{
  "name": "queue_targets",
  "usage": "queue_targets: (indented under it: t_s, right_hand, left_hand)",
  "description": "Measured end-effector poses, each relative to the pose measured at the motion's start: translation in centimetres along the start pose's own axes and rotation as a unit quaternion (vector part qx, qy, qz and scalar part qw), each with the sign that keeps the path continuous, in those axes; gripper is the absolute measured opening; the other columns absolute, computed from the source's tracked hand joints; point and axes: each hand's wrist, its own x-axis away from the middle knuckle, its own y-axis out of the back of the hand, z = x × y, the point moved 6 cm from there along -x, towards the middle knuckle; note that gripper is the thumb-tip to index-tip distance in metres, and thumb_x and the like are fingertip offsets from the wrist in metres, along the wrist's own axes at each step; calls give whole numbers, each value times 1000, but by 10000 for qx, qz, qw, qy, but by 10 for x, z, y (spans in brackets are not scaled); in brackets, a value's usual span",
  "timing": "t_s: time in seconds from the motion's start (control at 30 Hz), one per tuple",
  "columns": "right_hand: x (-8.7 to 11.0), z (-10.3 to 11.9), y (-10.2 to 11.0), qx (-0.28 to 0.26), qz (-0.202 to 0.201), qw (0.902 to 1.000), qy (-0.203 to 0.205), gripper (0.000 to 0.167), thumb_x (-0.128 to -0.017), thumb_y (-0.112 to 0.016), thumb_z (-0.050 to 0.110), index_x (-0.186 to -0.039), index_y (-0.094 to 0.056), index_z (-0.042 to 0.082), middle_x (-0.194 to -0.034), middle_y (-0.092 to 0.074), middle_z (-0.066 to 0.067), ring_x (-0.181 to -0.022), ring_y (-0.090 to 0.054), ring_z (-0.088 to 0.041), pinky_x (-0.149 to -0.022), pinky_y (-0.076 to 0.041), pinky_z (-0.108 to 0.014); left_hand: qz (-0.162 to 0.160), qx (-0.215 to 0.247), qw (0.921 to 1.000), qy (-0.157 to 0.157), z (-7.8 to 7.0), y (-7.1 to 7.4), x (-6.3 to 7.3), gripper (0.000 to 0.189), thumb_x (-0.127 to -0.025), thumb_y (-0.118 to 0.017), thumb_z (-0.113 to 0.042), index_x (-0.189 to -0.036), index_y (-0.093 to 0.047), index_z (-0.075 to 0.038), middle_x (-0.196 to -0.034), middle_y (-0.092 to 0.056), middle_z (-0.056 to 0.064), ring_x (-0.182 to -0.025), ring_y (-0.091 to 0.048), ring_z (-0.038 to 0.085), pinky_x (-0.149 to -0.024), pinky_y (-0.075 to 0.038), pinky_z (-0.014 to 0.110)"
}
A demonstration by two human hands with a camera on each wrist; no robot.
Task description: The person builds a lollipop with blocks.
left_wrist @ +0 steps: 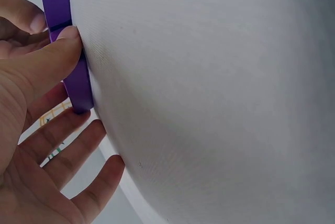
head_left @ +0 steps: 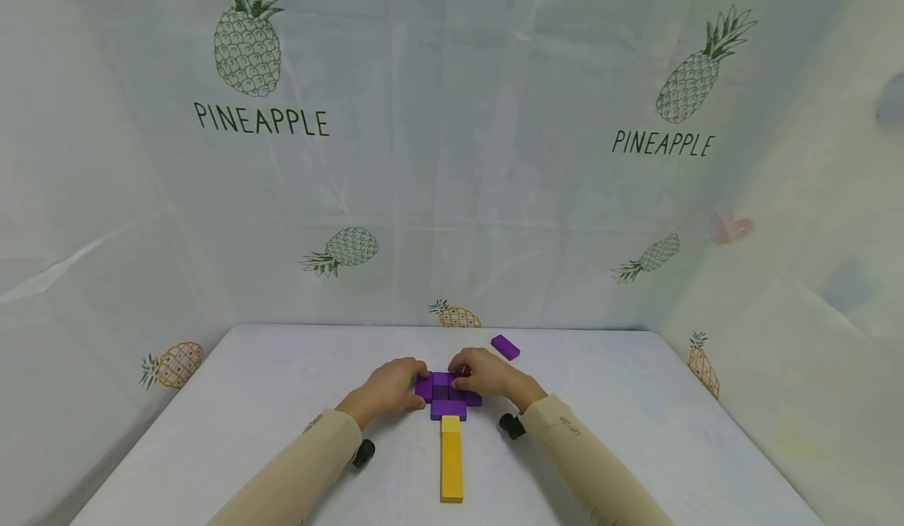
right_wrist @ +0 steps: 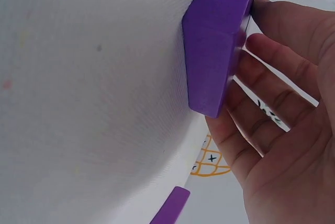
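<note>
Several purple blocks (head_left: 441,385) lie side by side in a cluster on the white table, between both hands. My left hand (head_left: 391,385) grips the leftmost purple block (head_left: 424,389), thumb on the near side and fingertips at the far side. In the left wrist view, the thumb presses the block (left_wrist: 79,88) while the outer fingers spread beyond its end. From the right, my right hand (head_left: 487,373) pinches a purple block within the cluster, its fingers partly covering it. The right wrist view shows the cluster's right end block (right_wrist: 209,62) with fingers behind it.
A purple block (head_left: 448,410) lies crosswise at the cluster's front. Below it, a short yellow block (head_left: 450,425) meets a longer yellow strip (head_left: 451,467). One loose purple block (head_left: 504,346) lies near the table's back edge. A pineapple-print sheet (head_left: 452,180) hangs behind.
</note>
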Motion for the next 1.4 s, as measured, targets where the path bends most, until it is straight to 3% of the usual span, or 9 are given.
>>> queue_targets:
  t_s: [0.23, 0.43, 0.67, 1.0, 1.4]
  right_hand:
    - [0, 0, 0, -66, 30, 10000, -46, 23, -90, -67, 22, -112, -69, 15, -102, -63, 7, -90, -56, -9, -87, -50, -30]
    - [0, -4, 0, -97, 27, 9999, -47, 25, -91, -66, 24, -114, -68, 14, -102, -64, 6, -89, -56, -7, -85, -50, -27]
    - [12, -14, 10, -344, -102, 9992, -199, 32, -89, -68, 26, -115, -67, 9, -103, -65, 2, -90, -57, -13, -80, -51, -30]
    - [32, -29, 11, -319, 74, 9978, -571, 60, -71, -80, 43, -121, -63, 15, -112, -61, 5, -102, -55, -17, -89, -49, -39]
    - [36, -23, 9, -287, 106, 9983, -488, 57, -73, -79, 36, -123, -62, 15, -117, -61, 5, -107, -55, -18, -97, -46, -42]
  left_hand:
    - [-45, -5, 10000, -71, 0, 0, 0, 40, -74, -83, -25, -108, -65, -13, -105, -64, 3, -94, -58, 19, -91, -48, 41]
    - [21, 29, 10000, 46, 0, 0, 0, 41, -75, -82, -25, -110, -65, -12, -106, -64, 3, -95, -57, 19, -92, -48, 42]
    - [15, 42, 10000, 53, -1, 0, 1, 42, -75, -82, -25, -110, -65, -12, -108, -64, 4, -97, -58, 21, -94, -47, 43]
    - [17, 8, 9999, 166, -1, 1, 1, 41, -75, -82, -24, -111, -66, -13, -113, -64, 5, -105, -58, 24, -97, -45, 45]
    - [5, -17, 10000, 78, -1, 1, 1, 40, -74, -83, -24, -109, -66, -13, -111, -64, 5, -103, -59, 24, -96, -46, 45]
